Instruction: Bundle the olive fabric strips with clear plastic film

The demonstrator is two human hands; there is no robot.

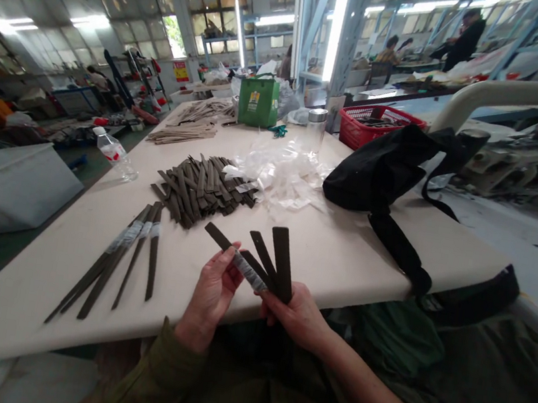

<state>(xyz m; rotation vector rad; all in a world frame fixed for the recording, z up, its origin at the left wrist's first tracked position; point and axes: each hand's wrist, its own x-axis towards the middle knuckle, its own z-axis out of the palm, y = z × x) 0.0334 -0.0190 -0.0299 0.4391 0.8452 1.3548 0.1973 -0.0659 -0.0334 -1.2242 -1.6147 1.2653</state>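
Note:
Between my two hands, above the table's front edge, is a dark olive fabric strip with clear plastic film (249, 271) wrapped round its middle. My left hand (215, 288) pinches this wrapped strip near the upper end of the film. Several flat dark strips (283, 257) fan upward from my right hand (300, 314), whose fingers close round their lower ends and the wrapped strip's low end. To the left lie several film-wrapped strips (129, 241) side by side. A heap of loose dark strips (195, 187) is just beyond my hands.
Crumpled clear plastic (283, 173) and a black bag (379, 171) with its strap lie on the table (341, 259). Farther back are a green bag (258, 102), a glass jar (315, 131), a red basket (355, 130) and pale strips. A plastic bottle (114, 153) lies at the left edge.

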